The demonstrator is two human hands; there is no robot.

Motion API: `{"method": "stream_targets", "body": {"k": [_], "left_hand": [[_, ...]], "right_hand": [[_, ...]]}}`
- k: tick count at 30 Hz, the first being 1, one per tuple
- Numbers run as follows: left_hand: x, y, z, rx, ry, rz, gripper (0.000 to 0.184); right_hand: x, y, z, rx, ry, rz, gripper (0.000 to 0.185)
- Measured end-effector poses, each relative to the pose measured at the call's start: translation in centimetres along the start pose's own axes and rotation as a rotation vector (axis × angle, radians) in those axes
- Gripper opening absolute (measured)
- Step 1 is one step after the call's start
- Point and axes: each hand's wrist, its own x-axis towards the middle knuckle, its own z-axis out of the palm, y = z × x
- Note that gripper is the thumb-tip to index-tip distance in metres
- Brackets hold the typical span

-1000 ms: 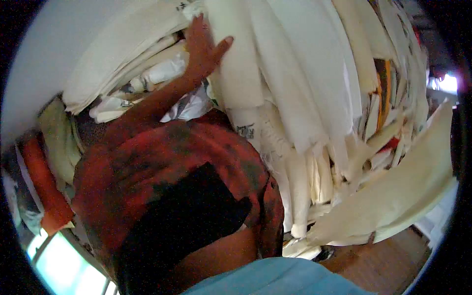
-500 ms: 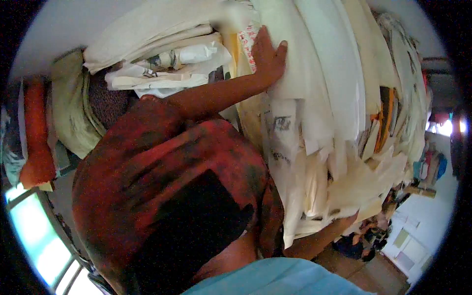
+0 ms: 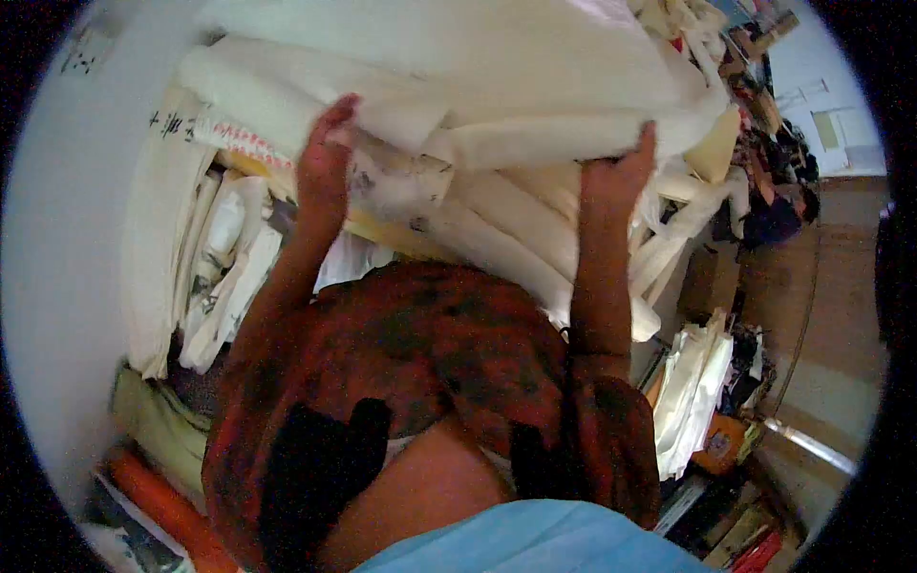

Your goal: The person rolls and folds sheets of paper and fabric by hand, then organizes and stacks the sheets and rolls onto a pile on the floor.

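Several long cream rolls of paper or cloth lie in a big pile before me; the exact material cannot be told. My right hand [image 3: 616, 181] grips the lower edge of the top cream roll [image 3: 544, 138], thumb on top and fingers hidden beneath it. My left hand [image 3: 327, 167] is raised at the roll's left part, somewhat blurred, with fingers and thumb apart. Between my hands, a clear plastic wrapper with dark print [image 3: 396, 181] lies below the roll's edge. Near my left wrist, a strip with red print [image 3: 244, 143] shows.
More folded cream material [image 3: 158, 267] stands by the wall at left. Green [image 3: 158, 411] and orange rolls [image 3: 162, 501] lie lower left. At right are a stack of white sheets [image 3: 693, 392] and a person in dark clothing [image 3: 778, 215] sitting near the floor.
My view has turned to the right. My left hand has come off its flat rest on the pile; my right hand has moved up to the top roll's edge.
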Motion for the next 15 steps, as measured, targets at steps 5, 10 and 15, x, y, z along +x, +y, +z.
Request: {"method": "stream_targets", "body": {"k": [5, 10, 15], "left_hand": [[1.1, 1.6, 5.6, -0.059, -0.369, -0.219, 0.064], [5.9, 2.8, 2.7, -0.047, -0.205, -0.264, 0.079], [8.9, 11.0, -6.5, 0.305, -0.026, -0.283, 0.077]], "right_hand": [[-4.9, 4.3, -1.8, 0.13, 0.113, 0.289, 0.052], [-5.4, 3.7, -5.8, -0.314, -0.225, 0.458, 0.045], [-4.1, -3.1, -7.0, -1.27, -0.558, -0.409, 0.035]]}}
